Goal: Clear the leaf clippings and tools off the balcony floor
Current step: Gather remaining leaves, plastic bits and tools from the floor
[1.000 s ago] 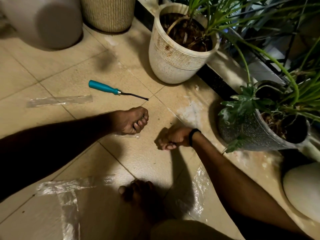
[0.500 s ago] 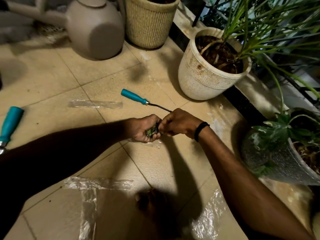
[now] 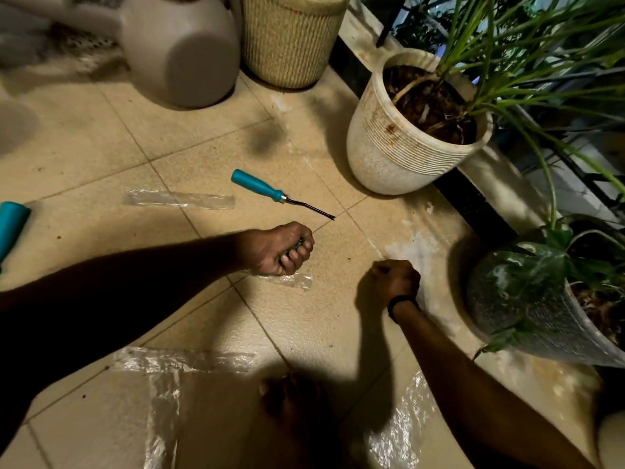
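My left hand (image 3: 282, 249) is curled in a fist over the tiled floor, and green leaf clippings (image 3: 293, 248) show between its fingers. My right hand (image 3: 394, 280) is low over the floor to the right, its fingers bunched together at the tile; what they pinch is too small to see. A weeding tool with a teal handle (image 3: 258, 186) and a dark forked tip lies on the floor just beyond my left hand. A second teal handle (image 3: 10, 225) pokes in at the left edge.
Clear plastic strips (image 3: 179, 199) and sheets (image 3: 162, 374) lie on the tiles. A white ribbed pot (image 3: 399, 154) and a grey pot (image 3: 527, 319) with plants stand along the right. A woven basket (image 3: 291, 38) and a beige watering can (image 3: 182, 52) stand at the back.
My hands were together passing clippings into the left one; now my right hand has moved away to the right and down to the floor. My left hand stays closed on the clippings.
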The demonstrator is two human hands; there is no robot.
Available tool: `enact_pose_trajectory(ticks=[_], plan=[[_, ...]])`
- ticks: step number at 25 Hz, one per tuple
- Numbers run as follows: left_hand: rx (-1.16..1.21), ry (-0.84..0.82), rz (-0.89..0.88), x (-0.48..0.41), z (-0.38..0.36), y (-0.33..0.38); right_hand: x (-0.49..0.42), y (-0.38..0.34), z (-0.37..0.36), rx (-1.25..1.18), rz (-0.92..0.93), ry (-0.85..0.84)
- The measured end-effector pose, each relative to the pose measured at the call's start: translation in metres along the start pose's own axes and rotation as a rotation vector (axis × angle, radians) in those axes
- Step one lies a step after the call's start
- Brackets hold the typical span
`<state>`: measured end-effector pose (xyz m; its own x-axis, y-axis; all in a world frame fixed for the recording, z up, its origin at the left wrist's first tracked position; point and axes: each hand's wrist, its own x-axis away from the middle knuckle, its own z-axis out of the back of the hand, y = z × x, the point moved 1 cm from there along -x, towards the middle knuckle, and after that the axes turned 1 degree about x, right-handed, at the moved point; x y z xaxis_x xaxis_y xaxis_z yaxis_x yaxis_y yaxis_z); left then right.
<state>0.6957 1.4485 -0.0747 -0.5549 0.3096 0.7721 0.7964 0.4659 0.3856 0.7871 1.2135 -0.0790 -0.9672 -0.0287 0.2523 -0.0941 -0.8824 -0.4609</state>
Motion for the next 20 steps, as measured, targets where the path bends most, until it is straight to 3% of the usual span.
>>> enact_pose_trajectory(ticks=[3,9,18,20], plan=[[-0.01,-0.001,-0.001,-0.007,0.001,-0.002,0.012,0.008,-0.007,-0.097,0.099,0.066],[-0.012,0.02,-0.009,-0.009,0.001,0.001,0.003,0.009,-0.019,0.017,0.292,0.116],[-0.006,0.085,-0.029,-0.005,0.009,0.003,0.011,-0.02,-0.045,0.133,0.516,-0.009],[-0.007,0.097,-0.035,-0.004,0.009,0.004,0.009,-0.026,-0.043,0.092,0.476,-0.003]])
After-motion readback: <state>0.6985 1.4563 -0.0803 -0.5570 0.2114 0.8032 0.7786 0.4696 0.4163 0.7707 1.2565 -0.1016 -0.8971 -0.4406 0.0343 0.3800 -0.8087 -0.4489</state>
